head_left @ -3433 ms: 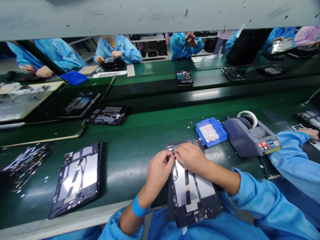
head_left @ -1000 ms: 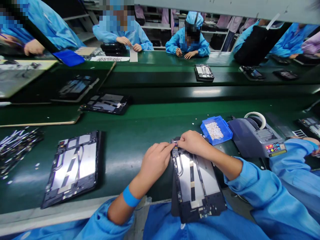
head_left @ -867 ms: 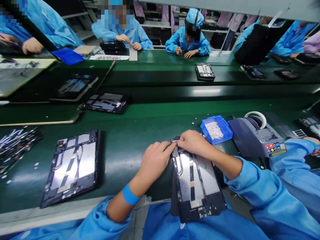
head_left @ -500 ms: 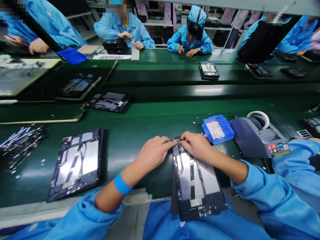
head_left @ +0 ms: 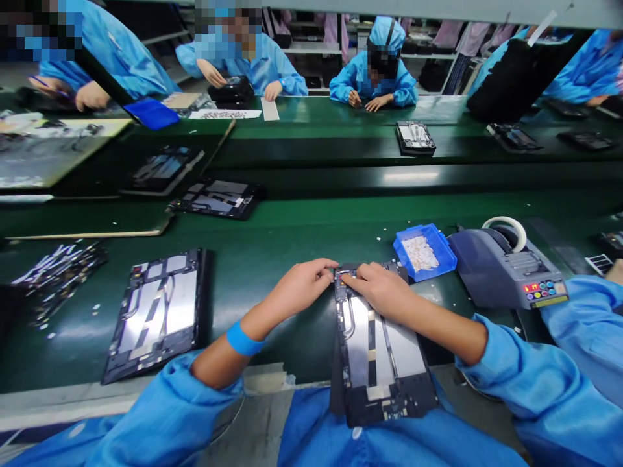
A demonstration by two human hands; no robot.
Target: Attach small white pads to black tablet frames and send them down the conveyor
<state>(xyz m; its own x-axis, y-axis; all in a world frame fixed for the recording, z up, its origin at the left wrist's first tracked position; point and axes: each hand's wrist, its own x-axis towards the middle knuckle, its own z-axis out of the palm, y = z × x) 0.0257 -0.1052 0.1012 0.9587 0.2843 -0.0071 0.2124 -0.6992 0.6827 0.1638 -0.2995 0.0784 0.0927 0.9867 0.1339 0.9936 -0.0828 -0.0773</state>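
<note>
Both hands slid up the tablet frame (head_left: 379,350), fingertips pinched together; green belt (head_left: 272,259) beneath

An electronics assembly line: long green tabletops (head_left: 292,246) carry opened tablets (head_left: 158,314), workers in blue smocks (head_left: 372,81) sit along the far side, a tape dispenser (head_left: 506,269) stands right.

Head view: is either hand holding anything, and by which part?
Both the left hand and right hand pinch at the far top edge of the opened tablet chassis; whether a small part sits between the fingertips cannot be told.
</note>
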